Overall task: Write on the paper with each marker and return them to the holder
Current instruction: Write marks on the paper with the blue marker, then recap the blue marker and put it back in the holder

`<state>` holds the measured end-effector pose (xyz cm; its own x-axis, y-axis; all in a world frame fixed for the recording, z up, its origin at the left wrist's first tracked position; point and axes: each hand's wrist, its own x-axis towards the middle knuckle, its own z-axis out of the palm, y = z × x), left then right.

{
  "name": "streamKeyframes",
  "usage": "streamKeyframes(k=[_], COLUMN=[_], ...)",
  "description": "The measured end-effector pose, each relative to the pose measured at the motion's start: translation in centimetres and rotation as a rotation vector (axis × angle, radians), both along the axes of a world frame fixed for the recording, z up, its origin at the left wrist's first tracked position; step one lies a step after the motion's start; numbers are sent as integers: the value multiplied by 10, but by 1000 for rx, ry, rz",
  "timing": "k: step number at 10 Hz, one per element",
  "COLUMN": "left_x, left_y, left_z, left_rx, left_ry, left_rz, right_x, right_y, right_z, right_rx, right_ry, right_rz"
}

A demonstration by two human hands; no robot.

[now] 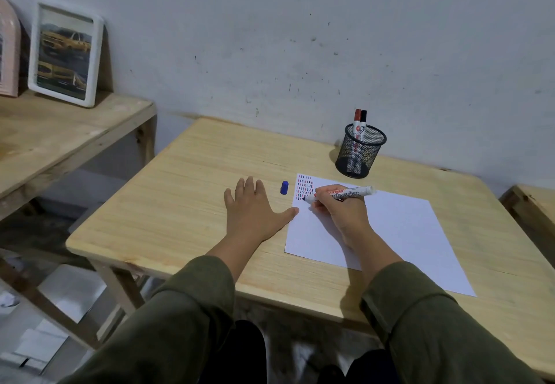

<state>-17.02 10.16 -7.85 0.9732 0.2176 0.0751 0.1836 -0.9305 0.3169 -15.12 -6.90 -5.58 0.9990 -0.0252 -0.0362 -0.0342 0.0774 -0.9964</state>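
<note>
Wall (300,23): pale grey plaster, scuffed and speckled with dark marks, directly behind the work area.

Table (186,203): light wood with straight grain, square top with rounded corners, pushed against the wall. A second wooden surface, the side shelf (60,140), stands to the left and slightly higher; a gap separates the two. Another wooden edge shows at far right, well apart from the work.

Paper (399,233): white rectangular sheet, flat on the right half of the table, turned at an angle to the table edge. Rows of short red, black and blue strokes fill its far left corner.

Picture frame (64,53): white, rounded corners, glossy print of yellow cars, leaning back against the wall on the side shelf.

Left hand (255,212): fingers spread, palm flat on bare wood just left of the paper; thumb tip touches the paper's edge. Olive-green sleeve covers the forearm.

Right hand (339,206): resting on the paper, fingers pinched around the marker (345,193). Marker body is white, cylindrical, with printed lettering, lying nearly horizontal; its tip meets the paper beside the strokes.

Holder (360,152): black wire mesh cup, round, upright near the wall just beyond the paper's far edge. Two capped markers stand in it, one red (357,119), one black (363,120).

Blue cap (284,187): small, cylindrical, lying on the wood between the left hand's fingers and the paper's corner, touching neither.
</note>
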Motion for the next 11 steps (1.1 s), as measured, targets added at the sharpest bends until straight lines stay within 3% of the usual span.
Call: streamKeyframes(k=[3, 6, 8, 9, 10, 11], left_x=[0, 17, 18, 24, 42, 44], left_y=[1, -7, -5, -8, -40, -45], left_z=[0, 10, 10, 21, 66, 69], left_rx=[-30, -224, -573, -1003, -1213, -1324], left_ry=[1, -199, -200, -284, -334, -304], left_rz=[-2, -194, -66, 138, 69, 21], right_x=[0, 5, 1, 10, 15, 17], right_y=[-1, -2, 0, 1, -30, -31], right_z=[0, 5, 7, 22, 67, 74], right_rx=[40, 221, 168, 117, 194, 180], right_ry=[4, 49, 34, -2, -114, -140], right_rz=[-7, -80, -47, -23, -73, -40])
